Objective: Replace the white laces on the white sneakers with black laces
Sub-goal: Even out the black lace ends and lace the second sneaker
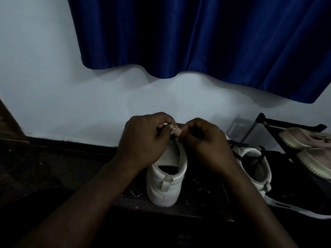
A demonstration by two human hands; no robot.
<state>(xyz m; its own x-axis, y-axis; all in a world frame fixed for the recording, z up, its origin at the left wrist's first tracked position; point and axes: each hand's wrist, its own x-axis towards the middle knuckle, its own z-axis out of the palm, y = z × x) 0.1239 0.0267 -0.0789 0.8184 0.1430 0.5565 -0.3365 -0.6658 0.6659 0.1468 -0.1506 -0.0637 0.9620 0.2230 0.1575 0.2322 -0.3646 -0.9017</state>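
Plain white low-top sneaker (166, 187) parked heel-first on the dark surface (62, 158), dead centre. Left grip (143, 140) and right grip (206, 145) both curled tight, pinching its top lacing edge, fingertips nearly touching; way too dark to spot any lace there tbh. Second white sneaker (258, 169) just right, black lace (262, 153) on it.
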